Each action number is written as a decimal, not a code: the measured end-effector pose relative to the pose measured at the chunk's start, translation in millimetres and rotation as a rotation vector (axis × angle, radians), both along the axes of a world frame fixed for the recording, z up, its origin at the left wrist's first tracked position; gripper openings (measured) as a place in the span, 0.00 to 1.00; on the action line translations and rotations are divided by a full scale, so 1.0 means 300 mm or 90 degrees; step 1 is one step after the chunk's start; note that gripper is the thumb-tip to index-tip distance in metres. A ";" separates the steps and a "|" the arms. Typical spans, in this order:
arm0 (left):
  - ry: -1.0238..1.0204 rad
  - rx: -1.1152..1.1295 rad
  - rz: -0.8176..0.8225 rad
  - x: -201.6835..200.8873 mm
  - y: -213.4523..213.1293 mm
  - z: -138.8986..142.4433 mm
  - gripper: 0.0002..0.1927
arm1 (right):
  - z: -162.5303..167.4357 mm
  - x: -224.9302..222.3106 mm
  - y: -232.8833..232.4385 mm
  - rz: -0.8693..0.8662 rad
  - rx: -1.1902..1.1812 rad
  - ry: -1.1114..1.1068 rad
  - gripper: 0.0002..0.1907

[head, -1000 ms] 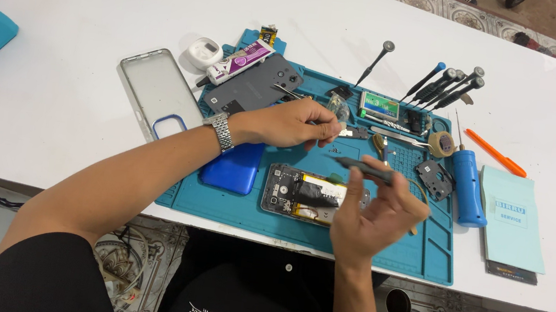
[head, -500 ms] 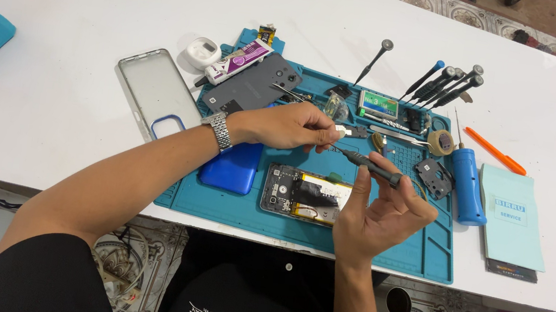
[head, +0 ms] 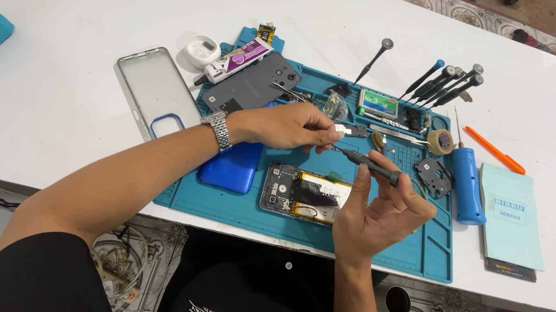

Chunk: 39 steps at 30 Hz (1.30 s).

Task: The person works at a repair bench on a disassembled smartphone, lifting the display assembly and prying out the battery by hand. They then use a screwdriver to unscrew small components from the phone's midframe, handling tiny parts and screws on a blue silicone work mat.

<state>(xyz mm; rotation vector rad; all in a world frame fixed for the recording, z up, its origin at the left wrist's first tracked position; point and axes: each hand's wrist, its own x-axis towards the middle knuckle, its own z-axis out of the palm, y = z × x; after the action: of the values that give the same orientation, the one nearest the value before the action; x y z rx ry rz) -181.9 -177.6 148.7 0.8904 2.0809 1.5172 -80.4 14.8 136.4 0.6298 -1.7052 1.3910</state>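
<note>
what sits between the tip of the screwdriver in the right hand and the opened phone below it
Nothing visible does. The screwdriver in the right hand hangs just above the opened phone, and the left hand stays off to the side.

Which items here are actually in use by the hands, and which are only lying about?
In use:
- left hand pinching a small white part
- right hand holding a dark screwdriver
- opened phone beneath, on the teal mat

Lying about:
- clear phone case
- grey back cover
- row of spare screwdrivers
- blue-handled driver
- orange pen
- tape roll
</note>
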 end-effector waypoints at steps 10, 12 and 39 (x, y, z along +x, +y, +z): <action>-0.014 0.018 -0.022 -0.002 0.005 0.008 0.29 | 0.008 0.002 -0.004 0.029 0.001 -0.023 0.25; -0.018 0.013 -0.016 -0.002 0.006 0.011 0.32 | 0.005 0.009 -0.003 0.059 -0.003 -0.042 0.26; -0.018 -0.041 0.046 -0.003 0.015 -0.007 0.40 | -0.020 0.026 -0.023 0.179 0.184 -0.096 0.22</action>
<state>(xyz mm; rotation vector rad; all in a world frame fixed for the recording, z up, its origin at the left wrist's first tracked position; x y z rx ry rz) -182.8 -173.0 146.5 0.7738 2.1493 1.4805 -72.5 7.8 130.4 0.9786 -2.0200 1.4222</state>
